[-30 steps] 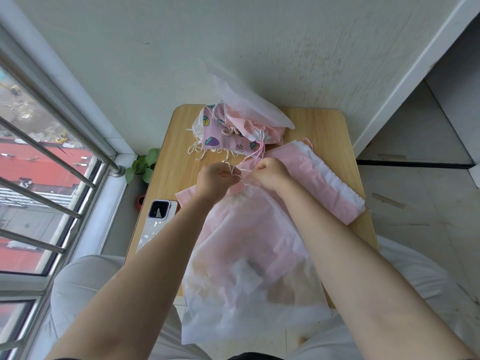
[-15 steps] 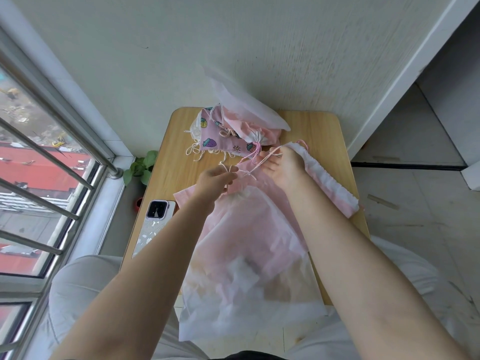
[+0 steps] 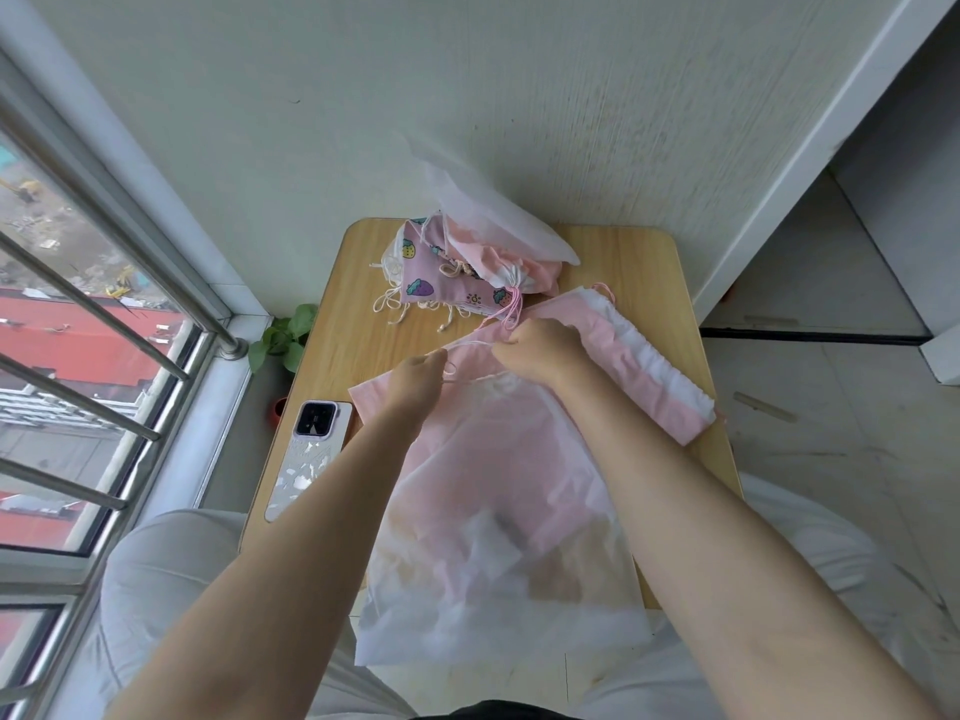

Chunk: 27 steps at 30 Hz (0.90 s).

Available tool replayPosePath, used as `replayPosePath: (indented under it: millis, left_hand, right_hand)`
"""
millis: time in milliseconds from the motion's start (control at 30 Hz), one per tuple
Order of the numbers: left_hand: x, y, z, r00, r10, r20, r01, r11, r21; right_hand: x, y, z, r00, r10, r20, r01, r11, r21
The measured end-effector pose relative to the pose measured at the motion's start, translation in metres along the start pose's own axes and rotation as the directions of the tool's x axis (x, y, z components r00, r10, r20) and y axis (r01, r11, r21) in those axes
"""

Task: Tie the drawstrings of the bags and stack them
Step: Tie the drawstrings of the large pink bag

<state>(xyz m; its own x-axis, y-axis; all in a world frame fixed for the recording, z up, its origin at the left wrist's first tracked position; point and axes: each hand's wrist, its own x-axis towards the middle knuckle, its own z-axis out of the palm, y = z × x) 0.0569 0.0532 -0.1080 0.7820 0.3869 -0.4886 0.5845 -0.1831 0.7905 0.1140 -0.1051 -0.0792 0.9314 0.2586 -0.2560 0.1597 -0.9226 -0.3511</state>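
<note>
Your left hand (image 3: 421,379) and right hand (image 3: 540,345) pinch the white bag's (image 3: 498,511) drawstring (image 3: 467,346), mid-knot; next, pull tight, then stack on the pile (image 3: 467,267) beyond.

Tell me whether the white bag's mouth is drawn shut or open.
Drawn shut: the white bag is gathered at its mouth, while the left hand and right hand pull its drawstring.

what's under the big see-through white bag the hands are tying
Under the translucent white bag lies a pink bag, showing through it and sticking out toward the right, on the wooden table. The near end overhangs the table edge. Whether anything else lies beneath is hidden.
</note>
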Motion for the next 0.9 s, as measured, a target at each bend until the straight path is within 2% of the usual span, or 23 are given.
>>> replayPosePath:
  millis: [200,300,400,467,567,667,733,767,833,900]
  left_hand:
    - [-0.002,-0.004,-0.005,0.995,0.093,-0.042,-0.072,0.932,0.355]
    - [-0.004,-0.001,-0.006,0.985,0.144,-0.095,-0.078,0.861,0.503]
    - [-0.003,-0.004,-0.009,0.977,0.163,-0.137,-0.051,0.803,0.594]
    - [0.000,-0.010,-0.012,0.986,0.111,-0.126,-0.018,0.815,0.579]
    - [0.009,-0.016,-0.021,0.991,0.024,-0.131,0.028,0.921,0.388]
    - [0.017,-0.014,-0.036,0.960,0.046,-0.278,0.028,0.966,0.256]
    - [0.020,-0.011,-0.043,0.938,0.147,-0.315,-0.048,0.953,0.300]
    - [0.020,-0.009,-0.041,0.938,0.232,-0.259,-0.135,0.930,0.341]
    - [0.015,0.002,-0.031,0.940,0.341,-0.018,-0.318,0.892,0.322]
    - [0.012,0.007,-0.016,0.923,0.328,0.202,-0.377,0.874,0.306]
  right_hand:
    - [-0.001,-0.008,0.003,0.988,0.038,0.148,-0.050,0.996,0.079]
    - [0.000,-0.006,0.015,0.998,0.025,0.060,-0.029,0.997,0.066]
    - [0.000,-0.004,0.024,0.999,0.011,0.036,-0.013,0.999,0.053]
    - [-0.002,-0.003,0.027,1.000,0.008,0.028,-0.009,0.999,0.033]
    - [-0.003,0.000,0.029,1.000,0.000,0.025,0.000,1.000,-0.003]
    - [-0.003,0.003,0.027,0.999,0.015,0.049,-0.015,1.000,-0.003]
    - [-0.002,0.002,0.027,0.998,0.030,0.047,-0.031,0.999,0.037]
    - [-0.002,0.002,0.027,0.999,0.033,0.041,-0.036,0.997,0.064]
    - [-0.002,-0.001,0.026,0.999,0.029,0.021,-0.031,0.992,0.122]
    - [-0.002,-0.002,0.025,1.000,0.018,0.012,-0.020,0.985,0.171]
